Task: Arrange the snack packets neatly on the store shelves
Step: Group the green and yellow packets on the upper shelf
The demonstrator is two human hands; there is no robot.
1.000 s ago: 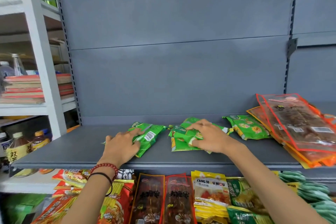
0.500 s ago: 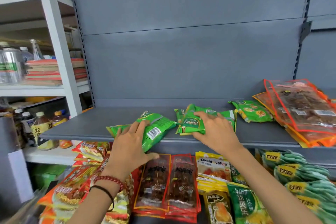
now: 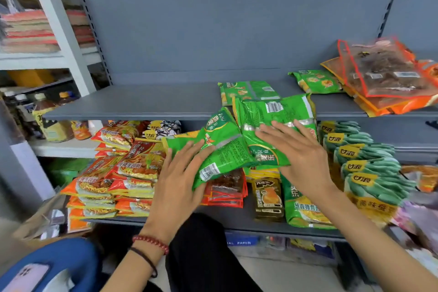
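Note:
My left hand [image 3: 180,178] holds a green snack packet [image 3: 222,149] in the air, in front of the upper grey shelf [image 3: 142,102]; its fingers lie on top and the packet's lower edge covers the thumb. Just to its right, my right hand [image 3: 296,149] holds a small stack of green packets [image 3: 272,111], fingers spread over the top. The two bundles overlap in the middle. One green packet [image 3: 246,90] still lies flat on the shelf, and another [image 3: 315,80] lies further right.
Large orange-edged clear packets [image 3: 384,73] are piled at the shelf's right end. On the lower shelf lie orange noodle packs [image 3: 123,166], red packets [image 3: 227,187] and teal-green bags [image 3: 365,156]. Bottles [image 3: 47,121] stand on the white rack at left. A blue object [image 3: 59,263] is at bottom left.
Both hands have pulled the green packets off the shelf toward me and brought them together. The view has dropped, showing more of the lower shelf.

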